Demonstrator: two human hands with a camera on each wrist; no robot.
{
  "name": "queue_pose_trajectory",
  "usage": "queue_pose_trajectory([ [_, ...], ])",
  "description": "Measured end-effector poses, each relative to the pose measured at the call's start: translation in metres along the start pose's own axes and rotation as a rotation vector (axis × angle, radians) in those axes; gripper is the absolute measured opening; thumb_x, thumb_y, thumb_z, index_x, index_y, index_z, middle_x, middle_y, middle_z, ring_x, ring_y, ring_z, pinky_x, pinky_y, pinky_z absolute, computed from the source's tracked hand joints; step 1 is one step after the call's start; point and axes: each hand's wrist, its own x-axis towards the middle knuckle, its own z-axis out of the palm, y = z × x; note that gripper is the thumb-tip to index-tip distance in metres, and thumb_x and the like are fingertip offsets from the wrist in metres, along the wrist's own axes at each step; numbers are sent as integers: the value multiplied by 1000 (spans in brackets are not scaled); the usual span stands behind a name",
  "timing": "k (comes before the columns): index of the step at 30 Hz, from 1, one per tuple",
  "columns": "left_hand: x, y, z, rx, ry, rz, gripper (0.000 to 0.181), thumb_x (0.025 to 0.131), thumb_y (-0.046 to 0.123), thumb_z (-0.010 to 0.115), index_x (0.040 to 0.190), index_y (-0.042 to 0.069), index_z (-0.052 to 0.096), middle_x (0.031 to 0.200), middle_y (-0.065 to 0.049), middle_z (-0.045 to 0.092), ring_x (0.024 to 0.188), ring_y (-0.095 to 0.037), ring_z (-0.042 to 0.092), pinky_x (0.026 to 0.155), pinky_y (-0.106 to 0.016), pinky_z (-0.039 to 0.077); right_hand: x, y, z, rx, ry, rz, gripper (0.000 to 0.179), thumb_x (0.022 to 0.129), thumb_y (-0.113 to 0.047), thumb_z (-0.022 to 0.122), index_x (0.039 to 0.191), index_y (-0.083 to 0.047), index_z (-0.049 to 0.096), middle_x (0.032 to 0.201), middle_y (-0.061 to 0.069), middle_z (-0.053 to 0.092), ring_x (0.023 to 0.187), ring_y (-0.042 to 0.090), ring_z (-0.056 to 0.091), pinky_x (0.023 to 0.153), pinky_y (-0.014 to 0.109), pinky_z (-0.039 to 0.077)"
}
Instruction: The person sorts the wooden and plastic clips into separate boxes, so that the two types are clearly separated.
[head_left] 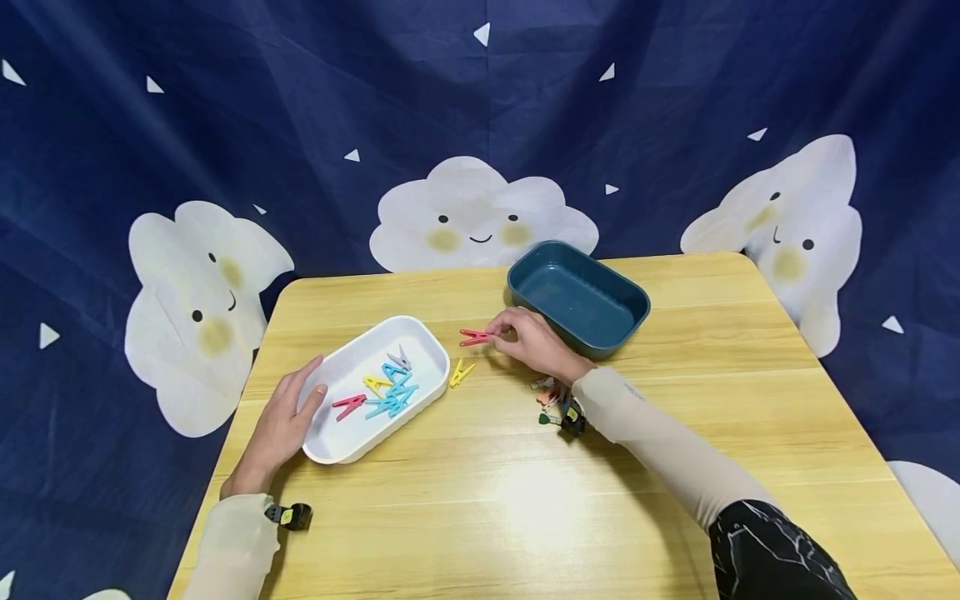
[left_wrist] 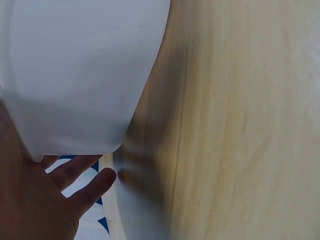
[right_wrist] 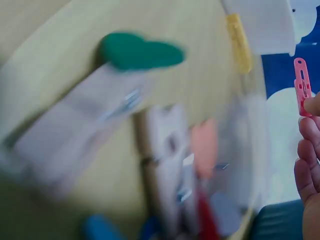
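Note:
My right hand [head_left: 531, 342] pinches a red clothespin [head_left: 476, 337] between thumb and fingertips, above the table beside the dark teal bin. In the right wrist view the same pink-red clothespin [right_wrist: 302, 87] points away from the fingertips. My left hand [head_left: 283, 421] holds the near left rim of a white plastic tub [head_left: 352, 451], thumb over the rim and fingers along the outer wall. Inside the tub lie a red clothespin [head_left: 349, 407], a yellow one [head_left: 377, 385], a grey one [head_left: 401, 358] and several blue ones [head_left: 392, 402]. A yellow clothespin [head_left: 461, 372] lies on the table right of the tub.
A dark teal bin [head_left: 637, 302] stands at the back, just behind my right hand. Small wooden clips [right_wrist: 167, 165], one with a green decoration [right_wrist: 140, 51], lie under my right wrist. The wooden table [head_left: 480, 533] ends at a patterned blue cloth [head_left: 315, 92].

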Motion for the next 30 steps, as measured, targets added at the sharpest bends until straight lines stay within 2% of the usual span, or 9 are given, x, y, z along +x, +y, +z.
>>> queue_pose_trajectory([
  [4,0,0,0,0,2,2,64,118,45,42,175,20,25,170,-31,32,156,-58,33,123,-80,29,7,-10,3,21,4,-18,10,101,-18,79,108,-11,79,106,4,77,102,21,69,93,39,58],
  [10,1,-1,1,2,7,6,64,118,46,42,175,20,26,170,-31,32,156,-58,33,123,-80,29,15,-33,12,35,-32,-37,12,101,-19,80,111,-12,80,105,2,77,105,21,68,96,38,56],
  [18,-1,-3,2,9,33,38,64,118,46,42,174,17,29,168,-31,36,156,-57,35,122,-79,30,27,-64,35,68,-115,-66,11,101,-18,80,112,-14,79,106,-1,74,104,18,66,95,37,59],
  [23,-1,-3,1,7,29,33,64,118,46,42,174,18,29,168,-31,36,156,-57,35,123,-79,30,33,-79,50,82,-147,-103,10,102,-20,79,111,-15,79,105,-2,74,103,19,65,93,33,55],
  [30,-1,-1,0,6,21,30,65,118,47,42,174,18,28,168,-32,35,156,-57,34,122,-80,30,38,-98,71,63,-221,-171,12,103,-20,76,113,-14,79,109,-2,76,109,14,65,105,33,53],
])
